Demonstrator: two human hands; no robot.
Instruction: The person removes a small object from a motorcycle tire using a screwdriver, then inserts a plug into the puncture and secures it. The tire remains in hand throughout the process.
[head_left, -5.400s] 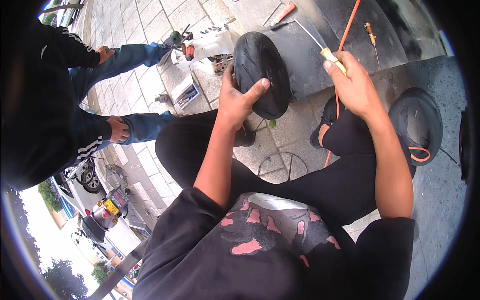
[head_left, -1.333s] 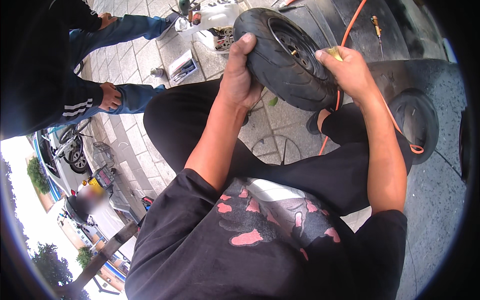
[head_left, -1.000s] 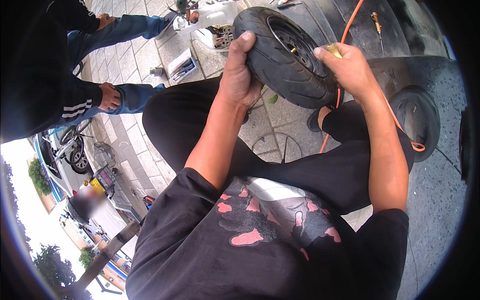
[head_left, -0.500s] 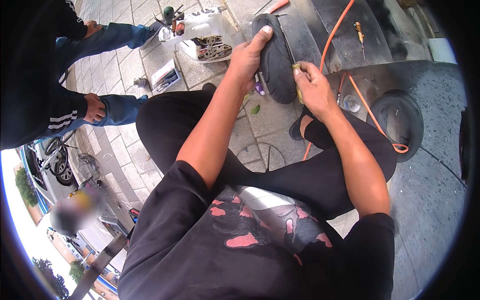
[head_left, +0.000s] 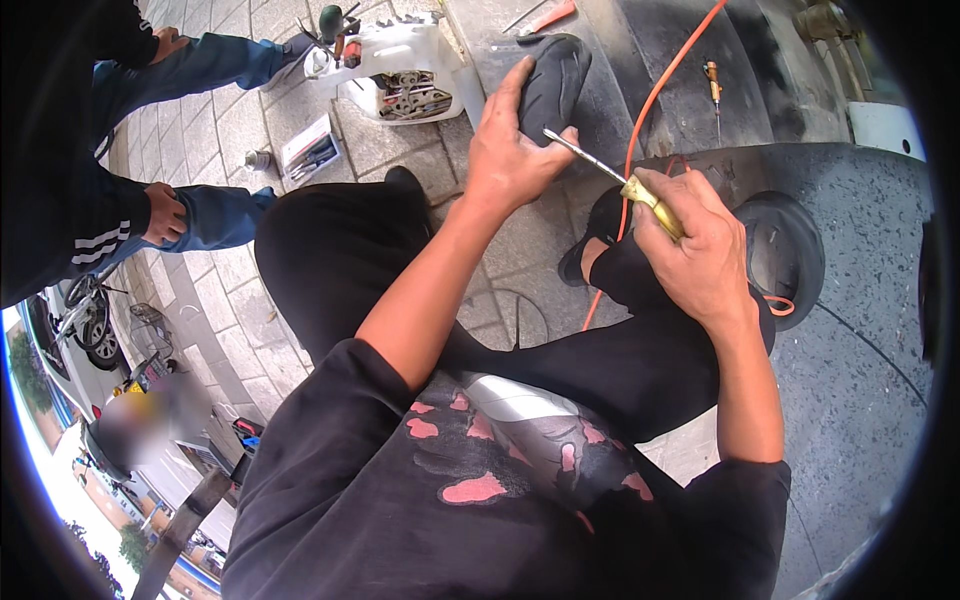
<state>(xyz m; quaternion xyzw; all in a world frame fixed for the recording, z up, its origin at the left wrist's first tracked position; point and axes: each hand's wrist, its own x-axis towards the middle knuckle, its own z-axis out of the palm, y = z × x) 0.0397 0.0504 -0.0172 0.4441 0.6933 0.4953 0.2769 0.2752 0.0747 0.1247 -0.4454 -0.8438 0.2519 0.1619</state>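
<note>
My left hand (head_left: 515, 155) grips a small black treaded tire (head_left: 556, 85) from its near side, fingers along its left edge and thumb pointing right. In my right hand (head_left: 695, 240) is a flathead screwdriver (head_left: 595, 165), the fist wrapped around its yellow handle. Its metal shaft slants up and left, and the tip lies over the tire's near end, close to the left thumb. Whether the tip touches the tire I cannot tell. The tire's far side and the underside of my left palm are hidden.
A white plastic container (head_left: 455, 95) of metal tools stands beyond my left knee, near a small tray of tools (head_left: 312, 150). An orange hose (head_left: 660, 85) runs past my right hand. A black tire (head_left: 785, 260) lies at right. Another person's hand (head_left: 165, 215) rests at left.
My right hand has drawn the screwdriver away from the tire's right edge, toward me, and turned it to point up-left. The tire has tilted in my left hand, whose grip has shifted.
</note>
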